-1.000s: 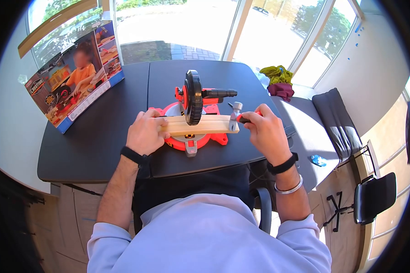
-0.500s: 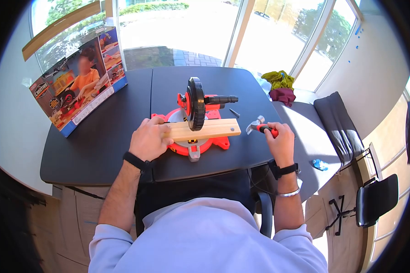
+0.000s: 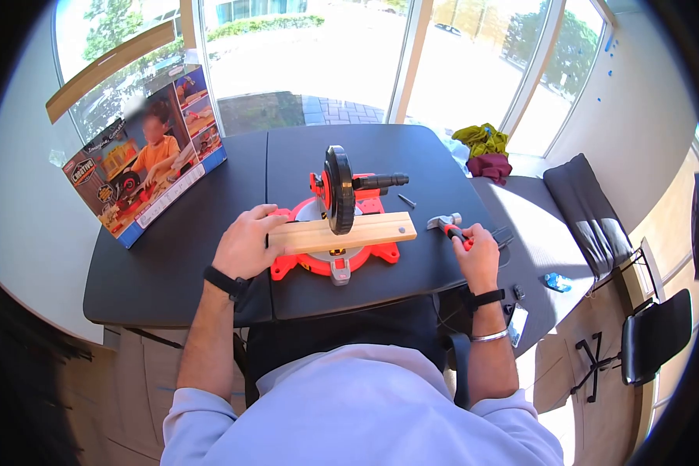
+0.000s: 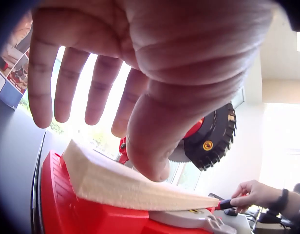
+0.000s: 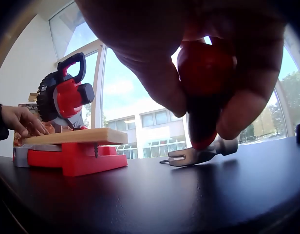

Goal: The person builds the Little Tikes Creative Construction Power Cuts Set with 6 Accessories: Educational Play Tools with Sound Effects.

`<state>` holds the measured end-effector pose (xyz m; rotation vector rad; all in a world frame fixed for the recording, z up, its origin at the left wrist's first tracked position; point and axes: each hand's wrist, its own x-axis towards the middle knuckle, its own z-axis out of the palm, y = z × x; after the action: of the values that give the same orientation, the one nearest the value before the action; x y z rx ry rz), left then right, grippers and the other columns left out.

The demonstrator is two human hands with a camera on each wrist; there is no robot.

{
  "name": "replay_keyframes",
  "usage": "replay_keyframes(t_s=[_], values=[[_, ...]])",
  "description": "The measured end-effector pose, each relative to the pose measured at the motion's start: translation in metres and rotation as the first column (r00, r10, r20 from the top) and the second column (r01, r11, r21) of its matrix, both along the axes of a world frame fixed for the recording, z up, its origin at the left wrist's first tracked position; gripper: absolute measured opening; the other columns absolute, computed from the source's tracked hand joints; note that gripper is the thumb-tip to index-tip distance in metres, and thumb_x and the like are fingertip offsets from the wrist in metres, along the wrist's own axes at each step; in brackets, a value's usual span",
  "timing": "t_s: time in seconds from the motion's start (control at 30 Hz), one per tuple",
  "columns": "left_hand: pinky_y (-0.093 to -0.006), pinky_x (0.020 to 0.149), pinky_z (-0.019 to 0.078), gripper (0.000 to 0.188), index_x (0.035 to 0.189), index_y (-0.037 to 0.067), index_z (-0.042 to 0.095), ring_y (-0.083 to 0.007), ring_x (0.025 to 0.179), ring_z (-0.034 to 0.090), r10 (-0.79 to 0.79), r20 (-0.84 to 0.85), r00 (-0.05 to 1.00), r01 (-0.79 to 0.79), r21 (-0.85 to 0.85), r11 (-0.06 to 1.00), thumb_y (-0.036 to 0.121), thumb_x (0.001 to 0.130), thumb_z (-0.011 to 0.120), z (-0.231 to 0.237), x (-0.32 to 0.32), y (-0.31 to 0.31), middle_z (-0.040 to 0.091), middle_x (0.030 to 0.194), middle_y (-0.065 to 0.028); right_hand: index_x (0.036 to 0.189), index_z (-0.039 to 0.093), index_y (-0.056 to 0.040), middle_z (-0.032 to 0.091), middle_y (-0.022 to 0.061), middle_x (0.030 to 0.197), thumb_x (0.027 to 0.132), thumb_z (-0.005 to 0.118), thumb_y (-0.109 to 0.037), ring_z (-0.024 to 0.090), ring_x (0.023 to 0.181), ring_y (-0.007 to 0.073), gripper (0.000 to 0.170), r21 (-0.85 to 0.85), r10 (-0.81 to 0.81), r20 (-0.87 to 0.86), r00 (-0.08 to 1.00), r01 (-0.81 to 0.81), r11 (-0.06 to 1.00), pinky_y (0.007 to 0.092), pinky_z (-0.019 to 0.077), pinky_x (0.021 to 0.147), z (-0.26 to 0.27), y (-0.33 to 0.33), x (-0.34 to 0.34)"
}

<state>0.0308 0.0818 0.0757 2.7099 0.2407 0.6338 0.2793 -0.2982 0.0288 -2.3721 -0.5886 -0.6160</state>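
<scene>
My right hand (image 3: 480, 253) pinches the red-and-black handle of a hammer (image 5: 191, 156), whose metal head lies on the table right of the saw. A pale wooden plank (image 3: 307, 236) lies across the base of a red-and-black toy miter saw (image 3: 339, 190), under its round blade guard. Near the plank's right end sits a grey nail head (image 3: 401, 230); a threaded shank (image 5: 96, 150) shows beneath the wood in the right wrist view. At the other end, my left hand (image 3: 245, 245) is over the plank, its fingers extended and spread, with the thumb close to the wood.
A loose grey screw or nail (image 3: 407, 200) lies behind the plank. The large picture box (image 3: 144, 159) stands at the table's back left. To the right are crumpled green and maroon cloths (image 3: 481, 142), a blue-labelled bottle (image 3: 556, 282) and a black office chair (image 3: 656, 338).
My right hand has moved the hammer off the plank's end, rightward and down to the table. The nail head has come into sight. My left hand has loosened from the plank.
</scene>
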Motion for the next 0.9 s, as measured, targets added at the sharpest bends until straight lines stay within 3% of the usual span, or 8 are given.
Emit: replay_keyframes(t_s=[0.17,0.23,0.3,0.47,0.63,0.7,0.77,0.9], values=[[-0.0452,0.104,0.0563,0.044,0.124,0.008,0.078,-0.0366,0.121,0.070,0.005,0.006,1.000,-0.004,-0.063,0.998,0.025,0.085,0.088,0.026,-0.011,-0.002,0.071,0.137,-0.0131,0.108,0.063,-0.0080,0.075,0.0164,0.092,0.084,0.089,-0.027,0.073,0.088,0.0390,0.040,-0.224,-0.061,-0.174,0.983,0.021,0.974,0.0495,0.0575,0.081,-0.010,0.000,-0.004],[-0.0447,0.103,0.0565,0.044,0.124,0.007,0.078,-0.0365,0.118,0.071,-0.003,0.017,1.000,0.005,-0.084,0.996,0.024,0.085,0.088,0.032,-0.014,-0.003,0.073,0.133,-0.0134,0.106,0.063,-0.0073,0.075,0.0164,0.089,0.084,0.089,-0.028,0.073,0.087,0.0394,0.040,-0.237,-0.068,-0.172,0.983,0.025,0.971,0.0495,0.0575,0.081,-0.014,0.000,-0.004],[-0.0414,0.090,0.0609,0.044,0.124,0.002,0.076,-0.0332,0.108,0.075,-0.042,0.044,0.998,0.045,-0.063,0.997,0.017,0.084,0.088,0.036,-0.016,-0.004,0.075,0.129,-0.0160,0.105,0.064,-0.0067,0.075,0.0164,0.087,0.083,0.090,-0.028,0.073,0.086,0.0399,0.041,-0.249,-0.075,-0.172,0.982,0.031,0.968,0.0495,0.0574,0.080,-0.019,0.000,-0.001],[-0.0426,0.091,0.0601,0.042,0.120,0.001,0.077,-0.0355,0.106,0.074,-0.161,0.057,0.985,0.164,-0.057,0.985,0.017,0.084,0.088,0.040,-0.017,-0.013,0.077,0.120,-0.0170,0.101,0.065,-0.0049,0.075,0.0164,0.089,0.082,0.091,-0.027,0.072,0.087,0.0387,0.040,-0.250,-0.074,-0.179,0.981,0.028,0.968,0.0494,0.0570,0.080,-0.019,0.003,-0.002],[-0.0434,0.093,0.0594,0.042,0.119,0.002,0.077,-0.0371,0.106,0.074,-0.235,-0.021,0.972,0.236,0.037,0.971,0.020,0.083,0.089,0.040,-0.015,-0.034,0.077,0.115,-0.0172,0.106,0.065,-0.0045,0.073,0.0147,0.095,0.082,0.091,-0.027,0.072,0.091,0.0355,0.042,-0.215,-0.057,-0.093,0.994,0.036,0.976,0.0467,0.0566,0.083,-0.025,0.002,-0.007],[-0.0435,0.094,0.0590,0.041,0.119,0.003,0.077,-0.0371,0.105,0.074,-0.383,-0.005,0.924,0.383,-0.021,0.924,0.022,0.085,0.088,0.038,-0.013,-0.040,0.077,0.115,-0.0167,0.108,0.065,-0.0043,0.072,0.0148,0.097,0.083,0.091,-0.026,0.071,0.094,0.0355,0.042,-0.183,-0.041,-0.053,0.998,0.031,0.983,0.0467,0.0563,0.084,-0.022,0.002,-0.011],[-0.0437,0.093,0.0587,0.040,0.120,0.003,0.077,-0.0372,0.104,0.074,-0.386,-0.026,0.922,0.386,-0.002,0.923,0.025,0.087,0.087,0.042,-0.013,-0.048,0.077,0.114,-0.0168,0.114,0.064,-0.0050,0.070,0.0163,0.107,0.084,0.089,-0.024,0.067,0.105,0.0382,0.044,-0.117,-0.012,0.034,0.999,0.016,0.993,0.0473,0.0550,0.090,-0.013,-0.001,-0.017],[-0.0444,0.089,0.0582,0.040,0.119,0.004,0.077,-0.0370,0.101,0.073,-0.392,-0.115,0.913,0.395,0.000,0.919,0.030,0.090,0.085,0.045,-0.015,-0.052,0.078,0.109,-0.0161,0.121,0.065,-0.0047,0.071,0.0147,0.109,0.086,0.087,-0.018,0.068,0.104,0.0350,0.043,0.038,0.032,0.051,0.998,-0.034,0.999,0.0455,0.0548,0.090,0.009,-0.007,-0.030]])
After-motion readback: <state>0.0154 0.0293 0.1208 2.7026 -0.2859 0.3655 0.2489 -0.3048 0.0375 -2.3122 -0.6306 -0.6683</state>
